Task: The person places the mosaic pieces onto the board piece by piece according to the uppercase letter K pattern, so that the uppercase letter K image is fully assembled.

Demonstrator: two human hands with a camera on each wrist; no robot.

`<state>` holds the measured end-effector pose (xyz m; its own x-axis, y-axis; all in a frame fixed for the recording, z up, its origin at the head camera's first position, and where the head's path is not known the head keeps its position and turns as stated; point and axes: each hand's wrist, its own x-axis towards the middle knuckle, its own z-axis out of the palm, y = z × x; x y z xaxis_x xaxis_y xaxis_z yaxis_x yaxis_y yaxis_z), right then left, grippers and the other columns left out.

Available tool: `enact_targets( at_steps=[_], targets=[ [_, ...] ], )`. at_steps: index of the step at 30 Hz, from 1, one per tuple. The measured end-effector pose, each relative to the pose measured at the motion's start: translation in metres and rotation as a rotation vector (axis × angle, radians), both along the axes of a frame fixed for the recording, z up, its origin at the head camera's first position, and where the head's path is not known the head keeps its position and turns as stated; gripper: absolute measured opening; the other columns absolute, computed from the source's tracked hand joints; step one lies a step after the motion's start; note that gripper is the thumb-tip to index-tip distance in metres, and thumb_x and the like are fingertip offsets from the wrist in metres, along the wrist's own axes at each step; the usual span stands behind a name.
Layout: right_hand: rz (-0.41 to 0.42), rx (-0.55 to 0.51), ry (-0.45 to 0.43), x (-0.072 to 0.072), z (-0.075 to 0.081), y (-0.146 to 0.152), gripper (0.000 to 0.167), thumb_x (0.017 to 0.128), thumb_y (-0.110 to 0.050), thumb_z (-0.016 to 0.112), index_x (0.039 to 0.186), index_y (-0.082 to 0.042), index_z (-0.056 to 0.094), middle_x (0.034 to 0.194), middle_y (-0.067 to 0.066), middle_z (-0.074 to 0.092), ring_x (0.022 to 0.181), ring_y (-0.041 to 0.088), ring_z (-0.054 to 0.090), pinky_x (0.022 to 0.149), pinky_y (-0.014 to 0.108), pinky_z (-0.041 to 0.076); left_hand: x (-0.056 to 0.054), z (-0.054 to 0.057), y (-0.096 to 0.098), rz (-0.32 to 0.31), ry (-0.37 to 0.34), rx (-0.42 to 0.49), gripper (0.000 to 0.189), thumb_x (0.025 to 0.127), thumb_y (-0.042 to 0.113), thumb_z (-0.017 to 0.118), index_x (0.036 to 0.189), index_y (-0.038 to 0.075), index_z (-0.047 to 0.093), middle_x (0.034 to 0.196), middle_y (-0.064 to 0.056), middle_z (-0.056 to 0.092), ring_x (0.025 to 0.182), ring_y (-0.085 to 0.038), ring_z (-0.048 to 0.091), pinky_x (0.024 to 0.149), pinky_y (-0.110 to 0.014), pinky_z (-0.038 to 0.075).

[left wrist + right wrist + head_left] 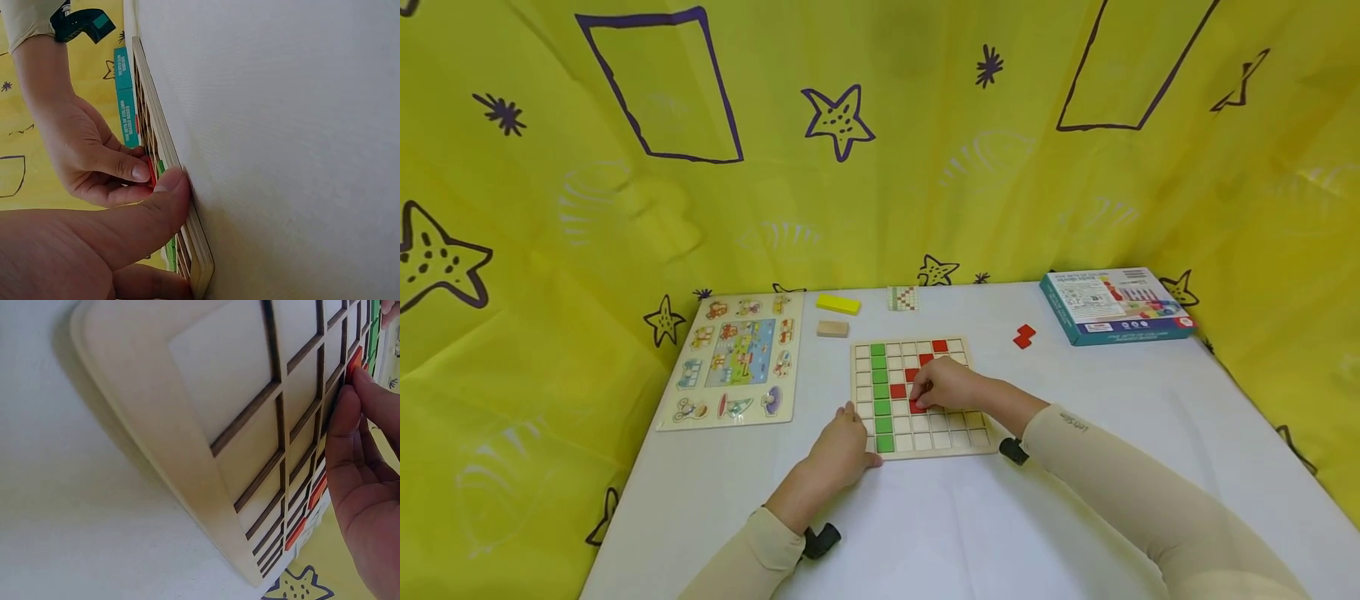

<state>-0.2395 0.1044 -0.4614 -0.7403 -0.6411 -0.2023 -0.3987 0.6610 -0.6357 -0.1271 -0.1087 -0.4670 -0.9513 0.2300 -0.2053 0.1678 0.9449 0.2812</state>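
Observation:
A wooden grid board [936,455] lies on the white table. Green square tiles [882,407] fill one column near its left side, and several red tiles [898,391] step diagonally across it. My left hand [837,450] holds the board's near left corner, its thumb [170,181] against the front edge and its fingers along the left side. Over the middle of the grid, my right hand [950,385] pinches a red tile [354,362] between thumb and index finger, right at a cell. The right hand covers some cells in the head view.
Two loose red tiles [1024,336] lie right of the board. A boxed set [1120,307] sits at the back right. Behind the board are a yellow block [838,304], a plain wooden block [832,329] and a pattern card [903,298]. A picture puzzle [737,358] lies at left.

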Motion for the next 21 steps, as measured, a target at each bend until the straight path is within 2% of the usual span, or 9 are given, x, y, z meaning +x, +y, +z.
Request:
enact_targets(
  at_steps=[5, 8, 12, 17, 21],
  targets=[
    [-0.036, -0.003, -0.010, -0.006, 0.003, 0.011, 0.009, 0.091, -0.007, 0.074, 0.099, -0.010, 0.078, 0.091, -0.005, 0.070, 0.085, 0.013, 0.060, 0.077, 0.028, 0.053, 0.001, 0.000, 0.001, -0.008, 0.004, -0.008, 0.084, 0.083, 0.034, 0.083, 0.135, -0.021, 0.048, 0.148, -0.033, 0.042, 0.137, -0.044, 0.044, 0.107, -0.043, 0.044],
    [-0.107, 0.018, 0.000, -0.014, 0.008, 0.022, 0.010, 0.093, -0.007, 0.072, 0.102, -0.008, 0.077, 0.094, -0.001, 0.069, 0.088, 0.017, 0.058, 0.078, 0.030, 0.052, 0.001, 0.000, 0.001, -0.003, 0.007, -0.003, 0.084, 0.083, 0.034, 0.084, 0.135, -0.021, 0.048, 0.148, -0.033, 0.042, 0.137, -0.044, 0.044, 0.107, -0.043, 0.044],
    [-0.179, 0.051, 0.045, -0.026, 0.015, 0.044, 0.010, 0.094, -0.006, 0.070, 0.102, -0.005, 0.076, 0.100, 0.006, 0.070, 0.090, 0.022, 0.057, 0.077, 0.033, 0.051, 0.001, 0.001, 0.001, 0.016, 0.001, 0.002, 0.085, 0.082, 0.033, 0.084, 0.137, -0.019, 0.047, 0.150, -0.032, 0.041, 0.138, -0.043, 0.043, 0.107, -0.043, 0.043],
    [-0.226, 0.073, 0.130, -0.040, 0.021, 0.077, 0.012, 0.092, -0.002, 0.070, 0.102, -0.001, 0.076, 0.105, 0.012, 0.073, 0.092, 0.026, 0.062, 0.077, 0.038, 0.053, 0.002, 0.001, 0.001, 0.026, -0.005, 0.008, 0.085, 0.082, 0.033, 0.085, 0.137, -0.020, 0.047, 0.150, -0.032, 0.041, 0.138, -0.043, 0.042, 0.107, -0.043, 0.044],
    [-0.255, 0.095, 0.160, -0.051, 0.022, 0.101, 0.016, 0.091, 0.001, 0.068, 0.105, 0.000, 0.075, 0.107, 0.016, 0.071, 0.096, 0.031, 0.064, 0.081, 0.044, 0.053, 0.001, 0.001, 0.001, 0.023, 0.000, 0.009, 0.085, 0.081, 0.032, 0.085, 0.137, -0.020, 0.047, 0.149, -0.033, 0.041, 0.138, -0.043, 0.043, 0.107, -0.043, 0.044]
  ],
)
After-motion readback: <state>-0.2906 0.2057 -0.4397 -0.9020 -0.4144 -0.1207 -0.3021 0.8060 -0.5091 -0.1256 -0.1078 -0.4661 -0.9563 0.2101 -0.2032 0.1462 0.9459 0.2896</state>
